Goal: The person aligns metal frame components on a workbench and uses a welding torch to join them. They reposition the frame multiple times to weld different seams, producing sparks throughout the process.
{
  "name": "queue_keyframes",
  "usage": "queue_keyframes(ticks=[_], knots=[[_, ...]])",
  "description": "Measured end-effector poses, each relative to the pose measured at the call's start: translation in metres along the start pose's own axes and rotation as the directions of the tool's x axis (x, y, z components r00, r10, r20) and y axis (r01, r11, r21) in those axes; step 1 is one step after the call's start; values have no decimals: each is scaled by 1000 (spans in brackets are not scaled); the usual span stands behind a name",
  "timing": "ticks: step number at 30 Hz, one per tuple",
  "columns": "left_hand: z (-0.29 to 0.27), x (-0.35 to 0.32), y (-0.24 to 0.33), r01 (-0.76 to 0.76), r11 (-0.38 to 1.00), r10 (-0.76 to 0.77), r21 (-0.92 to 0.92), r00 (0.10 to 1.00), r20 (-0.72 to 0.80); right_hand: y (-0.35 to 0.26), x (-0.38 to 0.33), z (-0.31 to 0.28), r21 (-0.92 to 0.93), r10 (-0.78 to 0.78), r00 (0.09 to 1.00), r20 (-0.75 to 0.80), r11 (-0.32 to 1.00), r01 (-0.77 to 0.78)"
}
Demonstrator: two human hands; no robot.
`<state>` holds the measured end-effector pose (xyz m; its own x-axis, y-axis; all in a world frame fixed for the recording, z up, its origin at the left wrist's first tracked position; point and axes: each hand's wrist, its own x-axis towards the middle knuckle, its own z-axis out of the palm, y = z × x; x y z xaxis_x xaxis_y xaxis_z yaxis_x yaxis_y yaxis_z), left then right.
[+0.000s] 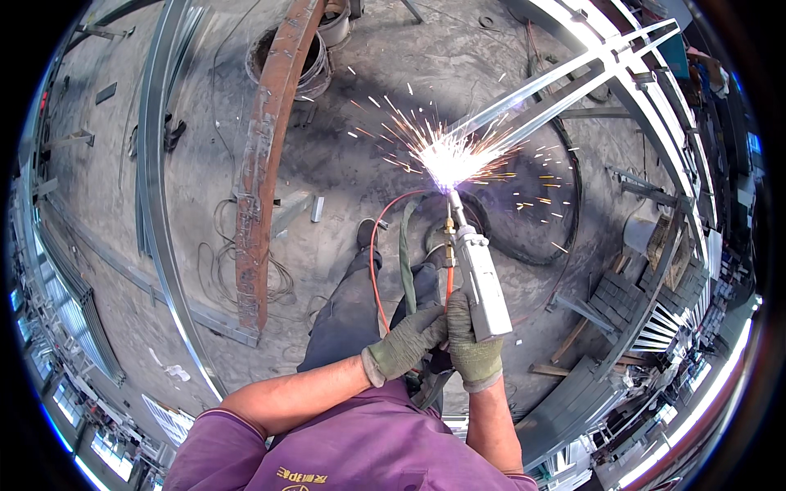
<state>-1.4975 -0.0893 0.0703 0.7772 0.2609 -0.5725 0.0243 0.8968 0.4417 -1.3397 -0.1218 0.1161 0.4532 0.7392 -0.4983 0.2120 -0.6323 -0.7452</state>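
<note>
A white-bodied welding gun (pixel 485 286) points away from me, a brass fitting (pixel 449 237) and an orange line along its left side. My right hand (pixel 476 342), in a green-grey work glove, is closed round its rear part. Against it, my left hand (pixel 403 345), gloved too, is closed at the gun's handle; its fingertips are partly hidden. Bright glare and sparks (pixel 450 159) burst from the nozzle, at the near end of two silver metal bars (pixel 524 123). The glare hides the exact contact. A thin red hose (pixel 375 270) and a green strap-like hose (pixel 405 254) run beside my left hand.
A rusty steel beam (pixel 264 164) crosses the floor on the left, by a bucket (pixel 315 78). A long curved-looking metal rail (pixel 151 164) lies farther left. A black cable (pixel 577 188) loops right of the sparks. Stacked grey bars (pixel 610 299) stand at the right. My shoes are near the nozzle.
</note>
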Motion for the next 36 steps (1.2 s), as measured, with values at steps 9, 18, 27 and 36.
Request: queue_keyframes(ticks=[9,18,27,36], knots=[[-1,-3,4,-11,997,10,78,1000,8,5,-2,1,-24,-89,996,27,996,90],[-1,-2,-6,-28,999,28,23,1000,12,3,-5,0,7,20,1000,3,1000,-20],[1,-5,-6,2,1000,-2,10,1000,2,12,-9,2,-20,-62,998,25,998,62],[-3,-5,-20,-20,999,19,46,1000,7,16,-12,2,-27,-106,994,17,994,107]])
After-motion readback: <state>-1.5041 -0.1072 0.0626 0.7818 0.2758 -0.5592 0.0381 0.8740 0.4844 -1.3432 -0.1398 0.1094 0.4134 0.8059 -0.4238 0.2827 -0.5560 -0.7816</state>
